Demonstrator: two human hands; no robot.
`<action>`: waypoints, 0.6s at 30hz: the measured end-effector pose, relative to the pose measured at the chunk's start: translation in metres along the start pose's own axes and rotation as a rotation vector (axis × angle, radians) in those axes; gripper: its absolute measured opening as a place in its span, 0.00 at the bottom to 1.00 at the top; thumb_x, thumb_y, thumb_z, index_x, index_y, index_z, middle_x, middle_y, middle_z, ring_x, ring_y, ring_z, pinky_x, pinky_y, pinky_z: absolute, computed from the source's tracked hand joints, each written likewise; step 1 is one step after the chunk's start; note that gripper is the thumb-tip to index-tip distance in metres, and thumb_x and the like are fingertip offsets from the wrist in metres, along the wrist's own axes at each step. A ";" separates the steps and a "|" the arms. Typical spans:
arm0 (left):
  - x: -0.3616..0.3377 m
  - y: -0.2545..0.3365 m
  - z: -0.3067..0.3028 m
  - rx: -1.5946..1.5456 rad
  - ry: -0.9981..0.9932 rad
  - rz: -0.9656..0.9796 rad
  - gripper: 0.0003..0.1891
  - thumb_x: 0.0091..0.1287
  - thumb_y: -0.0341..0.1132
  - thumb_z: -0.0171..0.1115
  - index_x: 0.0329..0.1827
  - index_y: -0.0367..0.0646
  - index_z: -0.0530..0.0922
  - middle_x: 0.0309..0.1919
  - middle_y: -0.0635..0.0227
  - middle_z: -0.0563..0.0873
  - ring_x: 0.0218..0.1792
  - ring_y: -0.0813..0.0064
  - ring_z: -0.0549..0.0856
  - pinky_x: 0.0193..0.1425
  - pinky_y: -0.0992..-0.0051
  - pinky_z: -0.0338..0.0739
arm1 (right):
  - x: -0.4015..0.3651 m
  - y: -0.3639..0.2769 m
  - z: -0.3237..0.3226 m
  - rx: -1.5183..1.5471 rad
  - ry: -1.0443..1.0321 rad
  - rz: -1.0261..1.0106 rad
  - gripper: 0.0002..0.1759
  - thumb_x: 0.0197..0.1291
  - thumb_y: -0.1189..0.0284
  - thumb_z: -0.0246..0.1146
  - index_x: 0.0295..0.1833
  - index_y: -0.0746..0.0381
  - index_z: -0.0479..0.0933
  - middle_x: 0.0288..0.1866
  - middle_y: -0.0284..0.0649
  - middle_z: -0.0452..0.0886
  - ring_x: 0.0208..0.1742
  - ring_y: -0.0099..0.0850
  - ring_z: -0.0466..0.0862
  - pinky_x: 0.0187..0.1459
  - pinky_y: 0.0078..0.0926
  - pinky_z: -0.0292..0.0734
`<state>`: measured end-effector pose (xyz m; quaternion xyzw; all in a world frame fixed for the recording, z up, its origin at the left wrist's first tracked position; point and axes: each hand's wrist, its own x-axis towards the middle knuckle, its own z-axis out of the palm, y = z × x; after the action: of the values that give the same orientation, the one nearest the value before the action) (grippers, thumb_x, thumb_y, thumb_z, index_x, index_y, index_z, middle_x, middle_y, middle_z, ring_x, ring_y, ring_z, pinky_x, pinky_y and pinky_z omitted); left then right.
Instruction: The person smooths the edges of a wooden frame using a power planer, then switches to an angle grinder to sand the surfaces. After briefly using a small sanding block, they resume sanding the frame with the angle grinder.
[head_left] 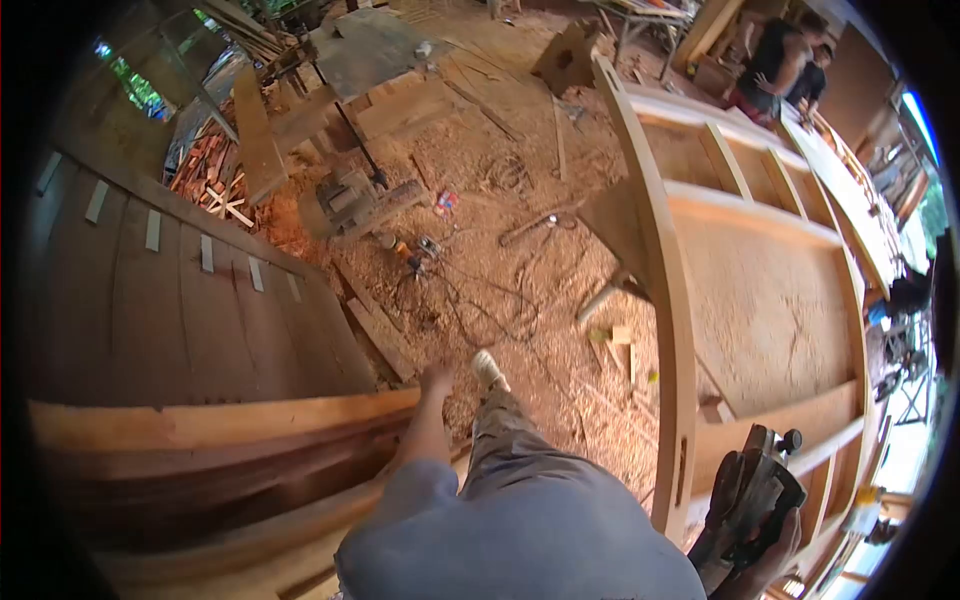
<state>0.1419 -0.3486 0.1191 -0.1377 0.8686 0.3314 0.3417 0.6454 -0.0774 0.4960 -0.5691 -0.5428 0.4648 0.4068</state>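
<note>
My left hand (437, 378) hangs in front of me, close to the end of a stack of boards (250, 420); it is blurred, and its fingers cannot be made out. At the lower right, my right hand (785, 548) is wrapped round a dark power tool with a round knob, which looks like an electric planer (745, 500). The planer is beside the near end of a large wooden frame (680, 330) with several crosspieces, partly covering it. Whether the two touch cannot be seen.
Shavings cover the floor (560, 290), where cords (490, 300), a corded tool (405, 250), a dusty machine (350, 200) and wood offcuts (620, 345) lie. Brown panels (150, 290) stand at left. Two people (785, 65) are by a bench at the far right.
</note>
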 end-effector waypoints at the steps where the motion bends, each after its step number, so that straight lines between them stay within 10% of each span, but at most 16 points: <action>1: 0.040 -0.019 0.011 0.009 -0.123 -0.155 0.27 0.75 0.54 0.55 0.57 0.37 0.82 0.53 0.47 0.85 0.44 0.48 0.88 0.49 0.56 0.85 | 0.007 -0.003 0.023 0.003 -0.013 -0.020 0.16 0.75 0.59 0.54 0.41 0.60 0.75 0.26 0.32 0.73 0.22 0.22 0.72 0.23 0.20 0.66; 3: 0.104 -0.080 0.042 0.273 0.036 0.153 0.26 0.75 0.51 0.56 0.61 0.36 0.80 0.57 0.47 0.84 0.48 0.50 0.87 0.54 0.57 0.82 | 0.021 -0.015 0.073 0.033 0.121 0.022 0.19 0.72 0.54 0.58 0.38 0.59 0.76 0.24 0.35 0.74 0.18 0.24 0.71 0.21 0.20 0.66; 5: 0.190 -0.116 0.048 0.869 -0.467 0.262 0.29 0.74 0.48 0.57 0.71 0.38 0.73 0.65 0.48 0.79 0.55 0.51 0.84 0.62 0.56 0.77 | 0.035 -0.032 0.137 -0.011 0.173 0.031 0.19 0.72 0.54 0.58 0.38 0.59 0.76 0.24 0.33 0.73 0.18 0.24 0.70 0.21 0.20 0.66; 9: 0.181 -0.034 -0.031 0.701 -0.656 -0.052 0.32 0.74 0.47 0.57 0.76 0.39 0.67 0.69 0.47 0.75 0.59 0.54 0.82 0.63 0.56 0.76 | 0.052 -0.073 0.228 -0.107 -0.111 -0.079 0.17 0.70 0.57 0.61 0.43 0.62 0.78 0.25 0.30 0.73 0.19 0.21 0.71 0.21 0.20 0.66; 11: 0.159 0.008 -0.074 -0.105 -0.199 -0.286 0.29 0.74 0.49 0.56 0.69 0.37 0.75 0.56 0.45 0.84 0.49 0.58 0.86 0.57 0.60 0.79 | 0.059 -0.095 0.276 -0.118 -0.485 -0.105 0.20 0.67 0.58 0.62 0.49 0.65 0.79 0.28 0.29 0.75 0.22 0.19 0.73 0.23 0.17 0.66; 18: 0.204 0.016 -0.164 -0.368 0.128 -0.109 0.26 0.72 0.53 0.59 0.40 0.31 0.84 0.29 0.52 0.86 0.29 0.60 0.86 0.38 0.59 0.76 | 0.096 -0.155 0.440 -0.287 -0.829 -0.228 0.31 0.60 0.55 0.68 0.59 0.71 0.77 0.43 0.34 0.84 0.38 0.22 0.80 0.41 0.21 0.76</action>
<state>-0.0964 -0.4499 0.0770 -0.2653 0.8047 0.4561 0.2722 0.1794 0.0123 0.5329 -0.3222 -0.7780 0.5257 0.1204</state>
